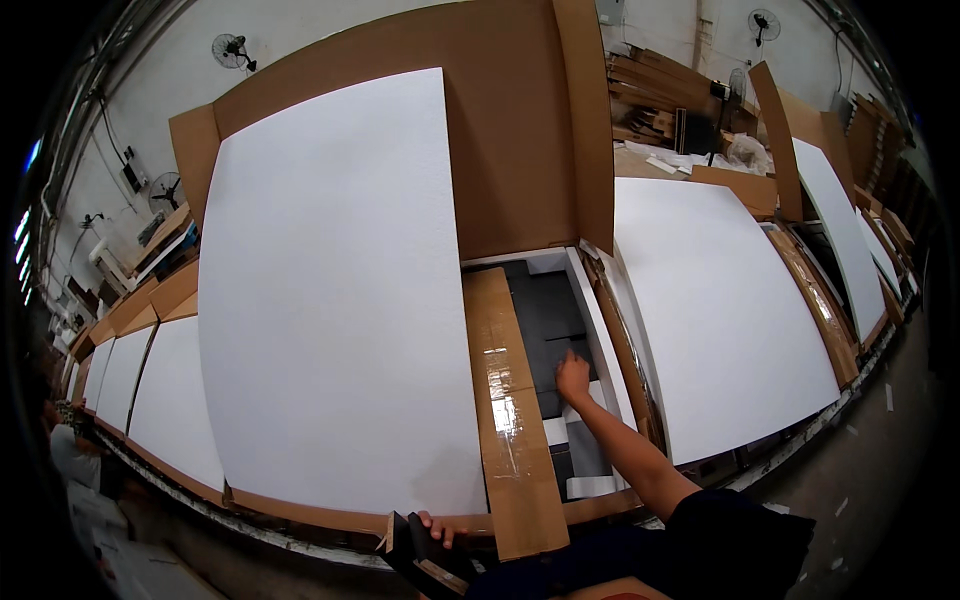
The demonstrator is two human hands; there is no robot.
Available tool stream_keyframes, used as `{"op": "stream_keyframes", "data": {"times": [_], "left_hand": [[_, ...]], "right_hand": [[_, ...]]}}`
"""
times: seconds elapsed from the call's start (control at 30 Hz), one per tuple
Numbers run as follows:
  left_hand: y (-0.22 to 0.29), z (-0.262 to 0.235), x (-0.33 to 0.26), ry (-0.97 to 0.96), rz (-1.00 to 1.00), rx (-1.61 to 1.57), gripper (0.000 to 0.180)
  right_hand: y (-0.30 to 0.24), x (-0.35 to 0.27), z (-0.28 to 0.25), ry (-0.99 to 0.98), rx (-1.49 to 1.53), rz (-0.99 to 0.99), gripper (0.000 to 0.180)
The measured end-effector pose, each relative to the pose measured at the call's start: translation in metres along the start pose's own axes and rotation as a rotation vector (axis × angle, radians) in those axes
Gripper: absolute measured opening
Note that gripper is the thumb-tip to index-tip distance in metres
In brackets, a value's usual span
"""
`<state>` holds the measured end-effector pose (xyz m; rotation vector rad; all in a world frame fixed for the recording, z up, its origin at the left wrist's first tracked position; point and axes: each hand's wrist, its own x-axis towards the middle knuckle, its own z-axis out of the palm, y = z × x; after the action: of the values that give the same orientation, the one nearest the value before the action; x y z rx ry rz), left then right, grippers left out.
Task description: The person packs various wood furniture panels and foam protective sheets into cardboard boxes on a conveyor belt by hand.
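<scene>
A large open cardboard box (510, 140) lies in front of me. A big white foam sheet (340, 300) is tilted up over its left part. To the right of a taped cardboard flap (510, 410) the box shows dark panels (545, 315) and white foam pieces (590, 465). My right hand (572, 378) reaches into this gap and presses flat on a dark panel, fingers together, holding nothing. My left hand (436, 528) is at the box's near edge; only the fingertips show, curled on a dark flat object (425, 560).
Another white foam sheet (715, 310) lies on a box to the right, with more boxes and sheets (840, 220) beyond. Several white sheets (150, 380) line the left. Stacked cardboard (660, 90) and wall fans (232, 50) are at the back. Grey floor (880, 450) runs on the right.
</scene>
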<state>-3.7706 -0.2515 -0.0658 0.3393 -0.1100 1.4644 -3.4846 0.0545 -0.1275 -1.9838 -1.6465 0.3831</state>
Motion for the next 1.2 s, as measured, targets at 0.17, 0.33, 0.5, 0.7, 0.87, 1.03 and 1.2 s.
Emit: {"op": "stream_keyframes", "data": {"times": [0.17, 0.33, 0.5, 0.7, 0.87, 1.03, 1.2], "left_hand": [[0.001, 0.011, 0.002, 0.088, 0.005, 0.023, 0.025], [0.002, 0.015, 0.004, 0.123, -0.02, 0.085, 0.024], [-0.012, 0.031, 0.018, 0.047, 0.06, -0.19, 0.02], [-0.009, 0.042, 0.017, -0.026, 0.102, -0.196, 0.022], [-0.01, 0.036, 0.027, -0.044, 0.182, -0.591, 0.023], [-0.011, 0.02, 0.02, -0.277, 0.335, -0.827, 0.024], [-0.021, -0.001, 0.015, -0.304, 0.364, -0.617, 0.025]], "right_hand": [[0.045, 0.047, 0.0, -0.171, 0.497, 0.287, 0.04], [0.049, 0.068, -0.007, -0.473, 0.395, 0.28, 0.049], [0.059, 0.084, -0.005, -0.554, 0.344, 0.413, 0.046], [0.048, 0.088, 0.01, -0.307, 0.24, 0.402, 0.047], [0.117, 0.117, 0.01, -0.434, -0.358, -0.174, 0.032], [0.067, 0.084, -0.034, -0.685, 0.124, 0.029, 0.036], [0.041, 0.075, -0.067, -0.67, 0.495, -0.022, 0.035]]}}
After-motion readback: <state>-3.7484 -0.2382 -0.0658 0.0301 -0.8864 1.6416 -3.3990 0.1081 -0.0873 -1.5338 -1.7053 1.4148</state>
